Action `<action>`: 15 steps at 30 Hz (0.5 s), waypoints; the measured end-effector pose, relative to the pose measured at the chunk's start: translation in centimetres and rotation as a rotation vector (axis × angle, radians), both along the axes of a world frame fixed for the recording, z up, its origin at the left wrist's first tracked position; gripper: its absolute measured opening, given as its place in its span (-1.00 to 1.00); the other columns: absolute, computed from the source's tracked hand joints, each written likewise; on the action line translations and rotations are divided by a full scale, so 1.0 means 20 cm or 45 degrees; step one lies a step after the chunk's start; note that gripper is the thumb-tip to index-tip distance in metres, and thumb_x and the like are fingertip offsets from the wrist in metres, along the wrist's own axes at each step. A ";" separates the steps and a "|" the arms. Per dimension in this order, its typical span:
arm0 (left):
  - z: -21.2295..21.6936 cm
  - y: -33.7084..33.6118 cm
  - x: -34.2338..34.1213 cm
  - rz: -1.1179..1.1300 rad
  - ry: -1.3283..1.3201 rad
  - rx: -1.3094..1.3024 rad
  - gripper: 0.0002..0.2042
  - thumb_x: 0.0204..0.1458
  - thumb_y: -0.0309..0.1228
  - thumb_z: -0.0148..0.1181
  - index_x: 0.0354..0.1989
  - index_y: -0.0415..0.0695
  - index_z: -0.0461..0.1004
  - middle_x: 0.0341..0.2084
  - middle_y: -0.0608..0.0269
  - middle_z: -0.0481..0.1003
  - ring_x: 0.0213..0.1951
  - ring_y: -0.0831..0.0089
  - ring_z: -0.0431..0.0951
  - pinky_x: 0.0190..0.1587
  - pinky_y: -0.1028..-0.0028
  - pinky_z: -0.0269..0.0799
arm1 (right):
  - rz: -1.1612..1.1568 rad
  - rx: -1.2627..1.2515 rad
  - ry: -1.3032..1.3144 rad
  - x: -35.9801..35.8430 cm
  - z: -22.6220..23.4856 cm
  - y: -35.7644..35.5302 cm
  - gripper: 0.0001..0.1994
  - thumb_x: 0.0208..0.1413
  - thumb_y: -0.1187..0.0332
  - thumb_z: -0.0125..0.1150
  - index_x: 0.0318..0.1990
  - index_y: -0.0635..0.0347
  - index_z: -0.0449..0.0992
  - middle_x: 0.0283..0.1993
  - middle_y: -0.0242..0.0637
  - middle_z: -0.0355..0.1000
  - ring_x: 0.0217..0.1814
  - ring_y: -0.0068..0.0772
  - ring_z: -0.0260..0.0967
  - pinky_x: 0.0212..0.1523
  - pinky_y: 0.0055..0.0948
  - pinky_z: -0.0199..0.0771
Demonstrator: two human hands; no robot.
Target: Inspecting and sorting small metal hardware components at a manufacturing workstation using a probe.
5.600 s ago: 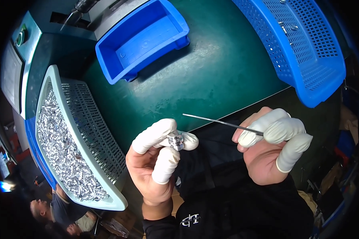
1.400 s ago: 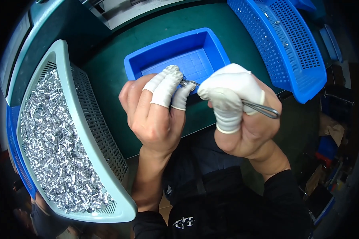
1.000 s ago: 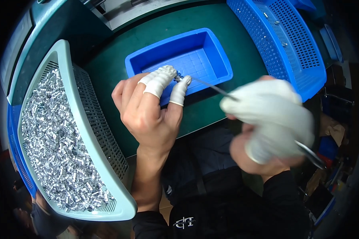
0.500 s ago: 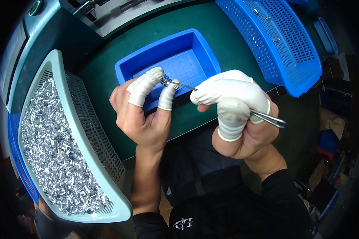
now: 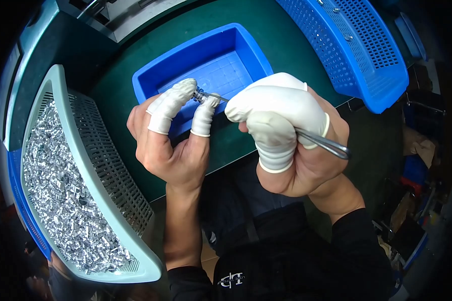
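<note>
My left hand, with white finger cots on its thumb and fingers, pinches a small shiny metal part over the near side of a blue bin. In my right hand, also in white finger cots, is a thin metal tool like tweezers or a pick. Its looped rear end sticks out past my palm. The slim tip reaches left to the metal part and seems to touch it; the exact contact is too small to make out.
A pale green basket at the left is heaped with small silvery metal pieces. At the upper right stands a blue perforated basket with a few small parts in it. Under the bin lies a green tabletop. Machinery fills the upper left.
Both hands have shifted slightly left in the picture, and the right hand is closer to the left, so less of the tool's tip shows. The whole view has moved a little too.
</note>
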State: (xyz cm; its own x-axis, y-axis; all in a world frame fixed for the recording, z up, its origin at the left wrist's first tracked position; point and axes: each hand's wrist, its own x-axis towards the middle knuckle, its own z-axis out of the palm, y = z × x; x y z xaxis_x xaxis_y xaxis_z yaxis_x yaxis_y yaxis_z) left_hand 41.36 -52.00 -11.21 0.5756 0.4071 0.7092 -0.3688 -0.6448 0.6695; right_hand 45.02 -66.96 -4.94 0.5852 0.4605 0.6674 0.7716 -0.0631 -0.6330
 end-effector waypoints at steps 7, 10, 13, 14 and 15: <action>0.02 0.01 -0.01 0.050 -0.001 0.191 -0.69 -0.34 -0.52 0.44 -0.32 -0.19 0.57 -0.42 0.24 0.59 -0.36 0.34 0.52 -0.16 0.43 0.29 | 0.009 -0.034 0.088 -0.03 0.02 0.01 -0.77 0.06 0.46 0.17 -0.16 0.44 0.46 -0.26 -0.06 0.48 -0.28 -0.36 0.50 -0.28 -0.54 0.54; 0.02 0.01 -0.01 0.043 0.005 0.153 -0.69 -0.34 -0.54 0.42 -0.32 -0.20 0.57 -0.41 0.23 0.59 -0.36 0.33 0.52 -0.16 0.42 0.29 | -0.001 -0.058 -0.008 -0.01 0.01 0.01 -0.78 0.05 0.48 0.17 -0.17 0.45 0.46 -0.26 -0.04 0.48 -0.26 -0.35 0.51 -0.26 -0.53 0.54; 0.02 0.01 -0.02 0.036 0.021 0.142 -0.70 -0.34 -0.55 0.41 -0.32 -0.21 0.57 -0.41 0.22 0.59 -0.36 0.33 0.53 -0.16 0.41 0.30 | 0.008 -0.065 -0.012 -0.02 0.02 0.03 -0.80 0.04 0.51 0.16 -0.18 0.44 0.46 -0.27 -0.04 0.48 -0.27 -0.34 0.50 -0.28 -0.53 0.53; 0.02 0.01 -0.02 0.030 0.023 0.137 -0.70 -0.34 -0.55 0.41 -0.32 -0.21 0.57 -0.41 0.21 0.59 -0.36 0.33 0.53 -0.16 0.41 0.30 | 0.005 -0.073 -0.017 -0.01 0.02 0.03 -0.81 0.03 0.53 0.15 -0.19 0.44 0.46 -0.28 -0.05 0.47 -0.27 -0.33 0.49 -0.29 -0.53 0.52; 0.03 0.01 -0.02 0.032 0.022 0.135 -0.70 -0.34 -0.55 0.41 -0.32 -0.21 0.57 -0.41 0.21 0.59 -0.36 0.33 0.53 -0.16 0.41 0.30 | 0.002 -0.080 -0.022 -0.01 0.03 0.03 -0.82 0.02 0.54 0.14 -0.20 0.44 0.46 -0.28 -0.05 0.47 -0.28 -0.33 0.49 -0.30 -0.53 0.52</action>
State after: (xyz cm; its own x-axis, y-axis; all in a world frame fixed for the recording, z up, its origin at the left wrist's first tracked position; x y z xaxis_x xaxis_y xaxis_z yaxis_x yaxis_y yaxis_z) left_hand 41.02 -51.71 -10.65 0.5789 0.3451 0.7388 -0.3403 -0.7211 0.6035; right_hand 44.74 -66.43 -4.43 0.5733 0.5028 0.6469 0.7823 -0.1012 -0.6146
